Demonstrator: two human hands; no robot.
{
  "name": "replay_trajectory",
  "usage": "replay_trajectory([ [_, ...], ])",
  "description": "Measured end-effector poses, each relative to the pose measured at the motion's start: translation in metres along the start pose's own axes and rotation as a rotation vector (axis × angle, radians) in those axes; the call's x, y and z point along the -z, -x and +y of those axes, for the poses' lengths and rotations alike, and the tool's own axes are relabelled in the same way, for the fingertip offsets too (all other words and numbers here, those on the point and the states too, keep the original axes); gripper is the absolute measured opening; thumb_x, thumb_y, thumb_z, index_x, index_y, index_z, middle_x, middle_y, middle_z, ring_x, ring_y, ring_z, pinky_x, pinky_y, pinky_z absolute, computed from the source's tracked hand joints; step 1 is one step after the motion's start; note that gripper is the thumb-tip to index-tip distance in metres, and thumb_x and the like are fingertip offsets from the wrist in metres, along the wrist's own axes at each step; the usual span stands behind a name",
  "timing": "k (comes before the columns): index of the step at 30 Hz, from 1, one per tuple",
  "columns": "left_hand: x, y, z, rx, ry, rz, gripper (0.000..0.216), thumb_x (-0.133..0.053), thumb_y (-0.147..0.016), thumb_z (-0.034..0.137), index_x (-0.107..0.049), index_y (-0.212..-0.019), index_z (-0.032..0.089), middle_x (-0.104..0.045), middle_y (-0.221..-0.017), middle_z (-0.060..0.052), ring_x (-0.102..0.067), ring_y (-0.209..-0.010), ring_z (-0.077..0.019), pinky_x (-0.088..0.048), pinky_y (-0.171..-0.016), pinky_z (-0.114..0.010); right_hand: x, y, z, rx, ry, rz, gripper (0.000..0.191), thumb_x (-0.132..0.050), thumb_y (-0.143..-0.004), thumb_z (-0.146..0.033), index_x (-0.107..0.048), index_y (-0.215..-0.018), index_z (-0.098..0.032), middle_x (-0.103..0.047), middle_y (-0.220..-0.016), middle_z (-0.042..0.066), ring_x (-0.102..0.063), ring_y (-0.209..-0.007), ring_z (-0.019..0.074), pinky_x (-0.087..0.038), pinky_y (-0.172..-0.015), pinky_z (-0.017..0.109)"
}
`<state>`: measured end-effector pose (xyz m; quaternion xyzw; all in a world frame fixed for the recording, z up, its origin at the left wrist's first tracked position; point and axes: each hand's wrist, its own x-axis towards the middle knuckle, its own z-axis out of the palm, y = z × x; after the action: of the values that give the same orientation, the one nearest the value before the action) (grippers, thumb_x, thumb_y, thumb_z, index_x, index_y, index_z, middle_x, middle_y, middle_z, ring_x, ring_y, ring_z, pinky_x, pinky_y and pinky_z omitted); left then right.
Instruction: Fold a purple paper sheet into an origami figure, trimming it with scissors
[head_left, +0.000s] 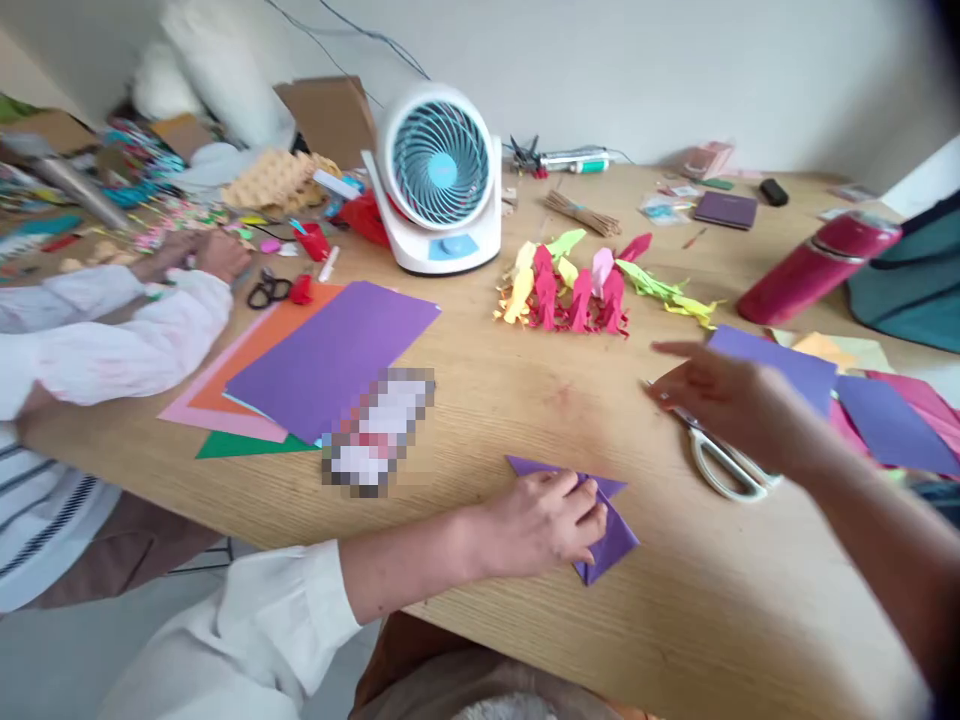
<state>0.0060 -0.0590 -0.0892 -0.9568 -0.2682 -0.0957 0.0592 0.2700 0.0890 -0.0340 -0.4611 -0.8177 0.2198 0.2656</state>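
My left hand (544, 520) rests on a folded purple paper (611, 535) near the table's front edge. Its fingers are curled and pinch the paper's fold. My right hand (727, 400) hovers further right, blurred, with fingers stretched out toward the left and nothing in them. It is just above the blades of white-handled scissors (727, 470) lying on the wooden table (525, 400).
A stack of purple, orange, pink and green sheets (330, 360) lies left. Folded paper figures (577, 285) sit before a white desk fan (442, 180). More coloured sheets (885, 420), a red bottle (817, 265) and a teal bag (915, 285) are right. Another person's sleeves (112, 340) work at left.
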Motion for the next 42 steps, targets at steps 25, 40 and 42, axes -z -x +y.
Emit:
replay_trajectory([
  [25, -0.005, 0.001, 0.005, 0.099, 0.073, 0.003, 0.058, -0.072, -0.085, 0.048, -0.060, -0.128, 0.012, -0.064, -0.132, -0.013, -0.059, -0.115, -0.0263, -0.049, -0.101, -0.039, -0.076, 0.125, -0.035, 0.359, 0.226, -0.140, 0.036, -0.051, -0.099, -0.017, -0.063, -0.132, -0.019, -0.063, -0.106, 0.013, -0.055, -0.092, 0.0237, -0.050, -0.080, 0.044],
  [40, -0.003, 0.000, 0.005, 0.141, 0.104, -0.068, 0.057, -0.072, -0.085, 0.047, -0.059, -0.130, 0.015, -0.059, -0.140, -0.013, -0.057, -0.115, -0.0282, -0.050, -0.100, -0.042, -0.074, 0.121, -0.035, 0.367, 0.312, -0.211, 0.039, -0.047, -0.101, -0.019, -0.059, -0.138, -0.019, -0.060, -0.105, 0.013, -0.052, -0.089, 0.0246, -0.050, -0.081, 0.044],
  [42, -0.001, 0.000, 0.005, 0.138, 0.106, -0.073, 0.058, -0.073, -0.084, 0.046, -0.059, -0.130, 0.015, -0.058, -0.141, -0.013, -0.057, -0.114, -0.0281, -0.050, -0.099, -0.042, -0.074, 0.120, -0.034, 0.367, 0.301, -0.230, 0.041, -0.046, -0.101, -0.020, -0.057, -0.140, -0.021, -0.060, -0.105, 0.013, -0.052, -0.090, 0.0247, -0.050, -0.082, 0.044],
])
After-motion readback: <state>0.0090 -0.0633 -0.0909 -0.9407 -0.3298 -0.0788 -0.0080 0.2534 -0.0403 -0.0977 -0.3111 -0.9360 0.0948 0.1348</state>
